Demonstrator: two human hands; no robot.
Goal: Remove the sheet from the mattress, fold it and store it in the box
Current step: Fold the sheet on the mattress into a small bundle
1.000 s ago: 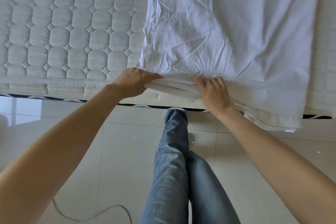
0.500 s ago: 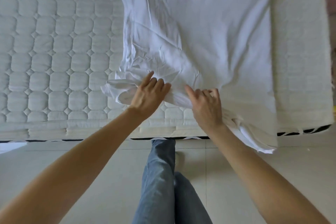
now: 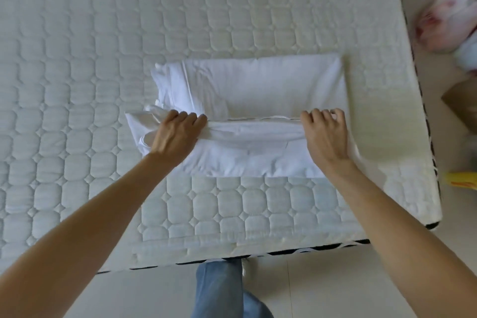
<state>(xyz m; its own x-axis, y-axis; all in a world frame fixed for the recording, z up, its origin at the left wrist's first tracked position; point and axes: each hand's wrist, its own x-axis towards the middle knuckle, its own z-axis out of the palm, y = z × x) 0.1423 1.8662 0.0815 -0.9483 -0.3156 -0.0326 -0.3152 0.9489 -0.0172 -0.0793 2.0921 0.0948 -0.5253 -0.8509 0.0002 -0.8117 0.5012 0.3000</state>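
The white sheet (image 3: 253, 85) lies folded into a wide rectangle on the quilted mattress (image 3: 77, 59), toward its right side. The sheet's near half is doubled over away from me, its edge reaching about the middle of the bundle. My left hand (image 3: 175, 134) grips that folded edge at its left end, fingers curled over the cloth. My right hand (image 3: 325, 134) grips the same edge at its right end. Loose corners of the sheet stick out to the left of my left hand. A brown cardboard shape (image 3: 462, 103), perhaps the box, shows partly at the right edge.
To the right of the mattress, on the floor, lie a pink and white plastic bag (image 3: 446, 20) and a yellow object (image 3: 462, 181). The mattress's near edge (image 3: 232, 248) runs above my jeans-clad legs (image 3: 219, 289), which stand on pale floor tiles.
Both hands carried the sheet's near edge up from the mattress edge and over the rest, moving apart. The sheet has gone from a long rectangle to a shorter folded bundle. The view has swung forward.
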